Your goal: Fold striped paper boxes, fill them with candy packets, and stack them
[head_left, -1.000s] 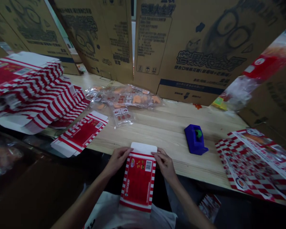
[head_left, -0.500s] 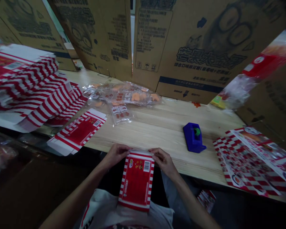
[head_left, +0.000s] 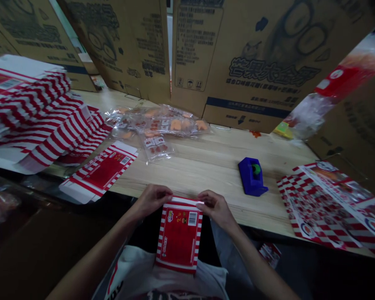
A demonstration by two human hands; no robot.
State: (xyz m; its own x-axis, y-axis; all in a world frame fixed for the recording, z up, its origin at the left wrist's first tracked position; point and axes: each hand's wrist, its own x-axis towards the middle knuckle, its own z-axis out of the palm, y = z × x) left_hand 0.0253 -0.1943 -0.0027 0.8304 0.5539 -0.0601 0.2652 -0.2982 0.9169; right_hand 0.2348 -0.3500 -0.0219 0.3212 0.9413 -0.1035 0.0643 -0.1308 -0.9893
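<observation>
A red carton with white-striped sides point(head_left: 178, 238) stands between my lap and the table's front edge, its printed panel with a barcode facing up. At its far end, my left hand point(head_left: 153, 201) pinches the left corner of the white end flap. The fingers of my right hand point(head_left: 216, 208) close on the right corner of that flap. A flat carton point(head_left: 103, 171) of the same print lies left of my hands, partly over the table edge. To the right sits a blue tape dispenser point(head_left: 251, 176) with a green core.
A tall pile of striped flat cartons point(head_left: 28, 112) fills the table's left side. Clear sachets with orange pieces point(head_left: 175, 124) lie at the back, before large cardboard boxes point(head_left: 237, 62). Checked printed sheets point(head_left: 328, 204) overhang the right front edge. A plastic bag point(head_left: 309, 116) is behind them.
At the carton's far end the flap has turned so its red edge shows. Both hands have shifted slightly and keep their pinch. The view has moved a little.
</observation>
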